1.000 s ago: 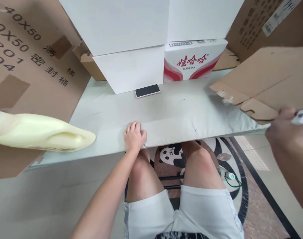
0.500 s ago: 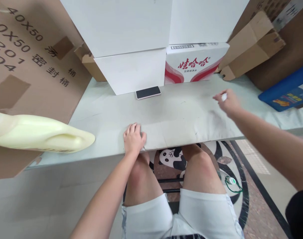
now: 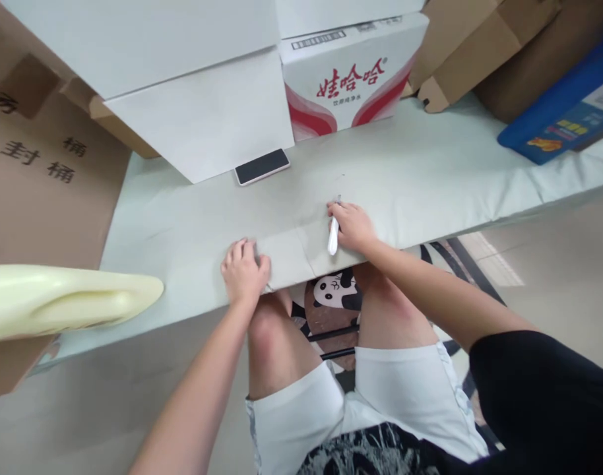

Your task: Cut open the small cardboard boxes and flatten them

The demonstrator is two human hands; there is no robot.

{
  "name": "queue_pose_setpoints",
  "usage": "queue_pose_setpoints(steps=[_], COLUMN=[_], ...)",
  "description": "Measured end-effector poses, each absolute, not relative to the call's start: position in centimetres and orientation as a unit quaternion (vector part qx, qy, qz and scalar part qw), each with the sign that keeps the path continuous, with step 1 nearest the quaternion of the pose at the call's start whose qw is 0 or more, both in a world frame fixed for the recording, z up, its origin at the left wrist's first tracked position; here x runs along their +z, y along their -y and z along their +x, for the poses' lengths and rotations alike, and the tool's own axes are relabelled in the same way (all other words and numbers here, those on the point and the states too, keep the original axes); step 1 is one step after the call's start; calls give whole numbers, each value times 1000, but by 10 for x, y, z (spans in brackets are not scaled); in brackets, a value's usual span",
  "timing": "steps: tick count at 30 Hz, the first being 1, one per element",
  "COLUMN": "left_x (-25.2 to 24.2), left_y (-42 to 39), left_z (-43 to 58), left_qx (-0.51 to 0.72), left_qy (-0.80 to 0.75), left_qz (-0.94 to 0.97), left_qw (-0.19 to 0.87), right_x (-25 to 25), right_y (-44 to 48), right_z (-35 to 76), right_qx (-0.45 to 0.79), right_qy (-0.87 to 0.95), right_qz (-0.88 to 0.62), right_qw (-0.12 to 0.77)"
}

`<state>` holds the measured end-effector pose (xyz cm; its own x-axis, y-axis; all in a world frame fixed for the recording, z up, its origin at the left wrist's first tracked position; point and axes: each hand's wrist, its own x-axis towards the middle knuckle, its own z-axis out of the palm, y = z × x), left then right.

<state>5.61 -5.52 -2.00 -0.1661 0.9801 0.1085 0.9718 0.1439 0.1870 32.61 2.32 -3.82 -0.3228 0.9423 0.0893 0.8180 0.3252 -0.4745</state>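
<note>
My right hand (image 3: pixel 352 226) is closed around a slim white object (image 3: pixel 334 236) whose rounded end points toward the front edge; a small metallic tip shows past my fingers. It rests on the pale cloth-covered table (image 3: pixel 405 165). To its left, my left hand (image 3: pixel 245 269) lies on the cloth near the front edge, fingers slightly bent and thumb apart, with nothing seen in it. A dark-faced phone-like device (image 3: pixel 262 167) lies flat behind my hands, against the base of a white box (image 3: pixel 207 112).
A white and red carton (image 3: pixel 353 79) stands at the back. Brown cardboard (image 3: pixel 470 49) and a blue package (image 3: pixel 563 105) are at the right. At the left are a large brown box (image 3: pixel 49 198) and a pale yellow object (image 3: pixel 74 297) jutting in.
My right hand has moved left and nearer with the white object, from the table's right side to its middle. The view has turned to the right; my left hand stays on the cloth.
</note>
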Motion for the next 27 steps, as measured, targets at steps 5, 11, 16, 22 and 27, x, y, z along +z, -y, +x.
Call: queue_pose_setpoints(steps=[5, 11, 16, 22, 27], left_x=[-19, -21, -21, -15, 16], left_y=[52, 52, 55, 36, -36], left_z=[56, 56, 56, 31, -28], left_qx=[115, 117, 115, 120, 121], left_qy=[-751, -749, -755, -775, -818], left_qz=[650, 652, 645, 613, 562], left_qw=[13, 10, 24, 93, 34], right_x=[-31, -30, -27, -24, -33], right_y=[-24, -24, -22, -17, -15], right_z=[329, 329, 329, 329, 329], right_qx=[163, 167, 167, 159, 141], right_qy=[788, 782, 776, 784, 785], right_qz=[-570, -578, -586, -574, -574], right_qw=[165, 166, 163, 174, 188])
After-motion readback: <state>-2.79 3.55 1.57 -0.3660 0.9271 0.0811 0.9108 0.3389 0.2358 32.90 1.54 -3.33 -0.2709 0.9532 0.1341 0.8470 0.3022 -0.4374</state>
